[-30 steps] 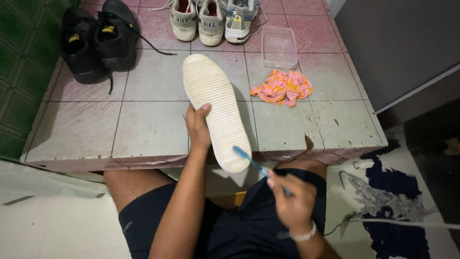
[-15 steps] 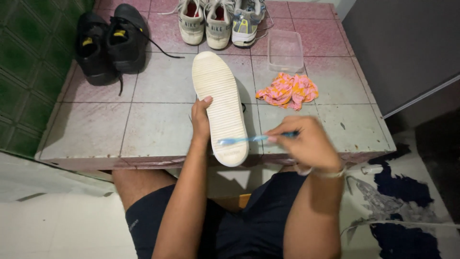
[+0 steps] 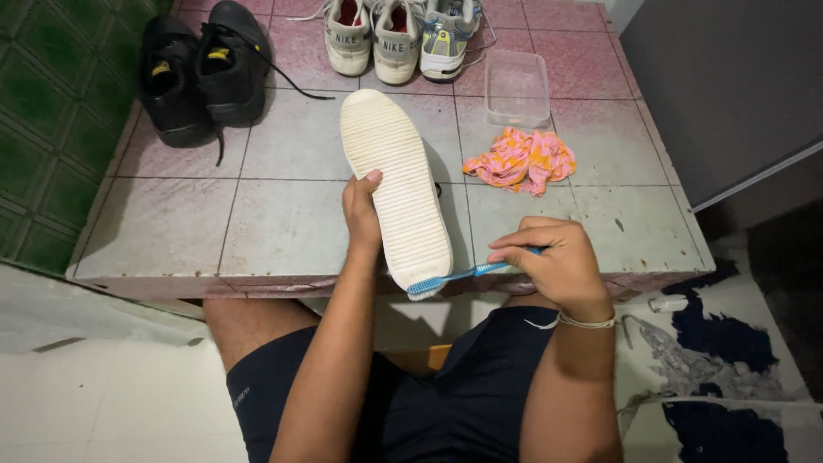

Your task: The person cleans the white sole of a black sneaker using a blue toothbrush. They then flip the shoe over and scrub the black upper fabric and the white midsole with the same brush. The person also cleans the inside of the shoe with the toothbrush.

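My left hand (image 3: 361, 216) grips a shoe turned sole-up, its ribbed white sole (image 3: 396, 182) facing me above the tiled counter (image 3: 274, 227). In my right hand (image 3: 553, 261) is a blue toothbrush (image 3: 454, 276), held level. Its bristled head touches the heel end of the sole, near the counter's front edge.
A pair of black sneakers (image 3: 201, 69) stands at the back left. Light sneakers (image 3: 396, 34) line the back edge. A clear plastic tub (image 3: 516, 87) and a crumpled pink-and-orange cloth (image 3: 521, 159) lie right of the shoe. A grey wall (image 3: 729, 86) stands to the right.
My right hand rose from below the counter edge and brought the toothbrush sideways onto the heel of the sole. The left hand kept the shoe in about the same place.
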